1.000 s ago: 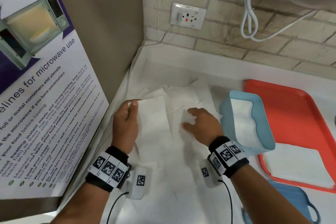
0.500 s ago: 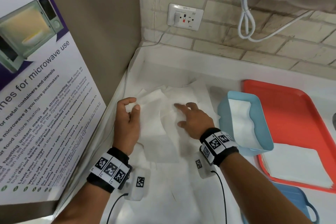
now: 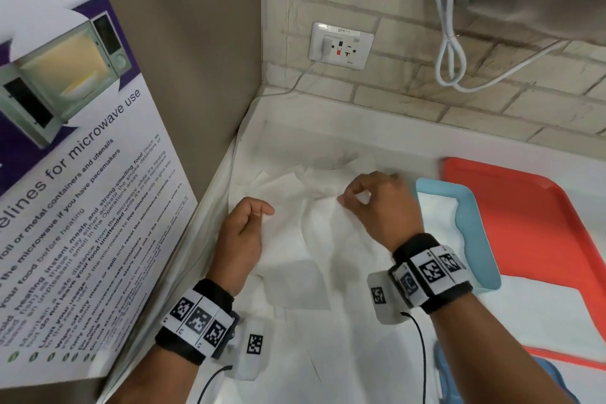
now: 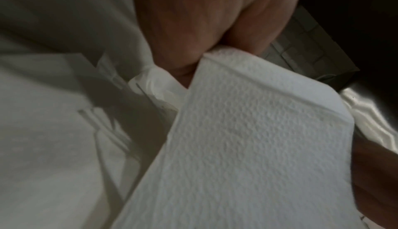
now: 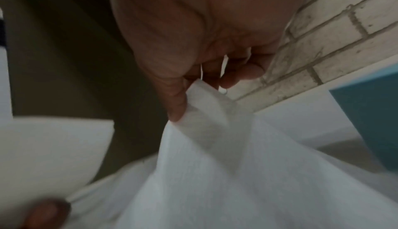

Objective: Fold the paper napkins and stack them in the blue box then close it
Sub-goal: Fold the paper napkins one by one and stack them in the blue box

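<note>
Several white paper napkins (image 3: pixel 295 226) lie loose in the counter corner. My left hand (image 3: pixel 262 210) curls at the left edge of one; in the left wrist view that embossed napkin (image 4: pixel 247 139) runs up into the left hand (image 4: pixel 193 59). My right hand (image 3: pixel 347 198) pinches a napkin corner between thumb and fingers and lifts it, as the right wrist view shows at the right hand (image 5: pixel 189 93) and the raised sheet (image 5: pixel 215 147). I cannot tell whether both hands hold the same sheet. The blue box (image 3: pixel 472 223) stands open just right of my right hand, with folded napkins (image 3: pixel 439 226) inside.
A red tray (image 3: pixel 531 216) lies behind and right of the box, a flat napkin (image 3: pixel 531 315) on its near part. A blue lid (image 3: pixel 441 371) peeks out at the bottom right. A microwave poster (image 3: pixel 82 207) walls the left; brick wall and socket (image 3: pixel 341 46) stand behind.
My right hand went from pressing flat on the napkins to pinching a corner and raising it. My left hand's fingers curled in at the napkin's left edge.
</note>
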The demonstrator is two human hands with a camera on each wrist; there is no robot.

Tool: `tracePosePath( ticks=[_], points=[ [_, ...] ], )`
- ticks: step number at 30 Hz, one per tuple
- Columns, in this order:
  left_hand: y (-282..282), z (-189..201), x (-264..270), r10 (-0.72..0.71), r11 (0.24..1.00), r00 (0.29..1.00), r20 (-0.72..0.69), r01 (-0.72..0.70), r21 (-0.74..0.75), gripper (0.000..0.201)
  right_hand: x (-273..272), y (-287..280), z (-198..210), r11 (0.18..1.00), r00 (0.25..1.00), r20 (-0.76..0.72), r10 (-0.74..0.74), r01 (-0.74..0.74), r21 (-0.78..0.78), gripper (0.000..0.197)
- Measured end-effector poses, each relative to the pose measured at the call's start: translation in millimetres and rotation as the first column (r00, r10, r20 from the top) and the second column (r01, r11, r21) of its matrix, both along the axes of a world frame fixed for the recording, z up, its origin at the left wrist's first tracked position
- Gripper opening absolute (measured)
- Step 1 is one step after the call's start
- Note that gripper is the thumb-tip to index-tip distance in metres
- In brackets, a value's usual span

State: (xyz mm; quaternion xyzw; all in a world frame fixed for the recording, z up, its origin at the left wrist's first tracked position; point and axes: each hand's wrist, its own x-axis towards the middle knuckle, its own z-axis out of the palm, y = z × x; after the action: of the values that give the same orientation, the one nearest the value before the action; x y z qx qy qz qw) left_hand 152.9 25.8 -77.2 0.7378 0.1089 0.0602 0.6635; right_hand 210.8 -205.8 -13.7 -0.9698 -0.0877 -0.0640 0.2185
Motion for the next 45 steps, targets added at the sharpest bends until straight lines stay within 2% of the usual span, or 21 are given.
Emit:
tracePosePath(
  ticks=[3,6,8,10,12,14,16,19,21,23,25,27,29,31,34,38,40,45],
  points=[
    [-1,2,4,0.026,0.996,0.999,-0.044,-0.030,-0.088,0.033,-9,-8,24,0.996,0.985,0.172,-0.019,0.003,0.090,0.013],
    [-2,5,6,0.020,0.984,0.995,-0.093,-0.036,-0.176,0.026,-12,-20,45,0.954,0.976,0.181,-0.118,0.060,0.295,0.014],
    [-2,4,5,-0.026,0.967,0.992,-0.127,-0.007,-0.254,0.021,-16,-22,58,0.846,0.983,0.109,-0.145,0.066,0.530,0.014],
    [-3,5,3,-0.076,0.930,0.991,-0.112,0.029,-0.367,0.030,-22,-21,71,0.706,0.994,0.038,-0.107,0.049,0.707,0.014],
    [-6,10,4,-0.054,0.914,0.997,-0.058,0.026,-0.404,0.042,-32,-19,85,0.598,0.999,-0.046,-0.002,0.037,0.801,0.014],
    [-7,15,6,-0.008,0.901,1.000,-0.031,-0.007,-0.434,0.053,-42,-17,99,0.582,0.986,-0.101,0.129,0.007,0.813,0.013],
    [-7,21,9,0.008,0.857,0.999,-0.036,-0.026,-0.515,0.057,-53,-15,113,0.564,0.952,-0.147,0.269,-0.032,0.825,0.009],
    [-9,30,6,-0.087,0.801,0.996,-0.035,0.049,-0.597,0.043,-69,-8,129,0.490,0.827,-0.181,0.533,-0.127,0.862,0.011],
    [-11,35,4,-0.138,0.803,0.990,-0.018,0.101,-0.587,0.035,-73,-2,131,0.451,0.771,-0.185,0.610,-0.146,0.881,0.006],
    [-12,37,1,-0.183,0.801,0.982,0.036,0.170,-0.574,0.043,-68,6,121,0.478,0.800,-0.207,0.563,-0.110,0.872,0.009],
    [-14,40,-1,-0.236,0.800,0.969,0.068,0.234,-0.553,0.057,-58,16,101,0.614,0.869,-0.202,0.452,-0.138,0.777,0.009],
    [-18,44,-2,-0.250,0.819,0.966,0.063,0.246,-0.519,0.045,-48,23,73,0.735,0.913,-0.192,0.360,-0.151,0.661,0.010],
    [-22,48,-4,-0.265,0.827,0.962,0.066,0.263,-0.497,0.034,-44,26,48,0.789,0.937,-0.218,0.273,-0.089,0.608,0.010],
    [-24,51,-7,-0.289,0.813,0.953,0.085,0.292,-0.504,0.034,-42,28,32,0.818,0.959,-0.205,0.195,-0.043,0.574,0.009],
    [-26,54,-8,-0.296,0.811,0.951,0.085,0.297,-0.505,0.033,-40,29,23,0.775,0.968,-0.203,0.147,0.015,0.632,0.011],
    [-30,56,-8,-0.267,0.822,0.962,0.059,0.259,-0.507,0.026,-40,35,19,0.587,0.947,-0.284,0.152,0.145,0.797,0.022],
    [-33,59,-8,-0.255,0.817,0.966,0.037,0.236,-0.527,0.026,-42,38,18,0.528,0.946,-0.297,0.128,0.189,0.828,0.030],
    [-33,55,-5,-0.231,0.830,0.971,-0.055,0.167,-0.533,0.036,-41,42,14,0.554,0.967,-0.253,0.009,0.206,0.807,0.017]
  ],
)
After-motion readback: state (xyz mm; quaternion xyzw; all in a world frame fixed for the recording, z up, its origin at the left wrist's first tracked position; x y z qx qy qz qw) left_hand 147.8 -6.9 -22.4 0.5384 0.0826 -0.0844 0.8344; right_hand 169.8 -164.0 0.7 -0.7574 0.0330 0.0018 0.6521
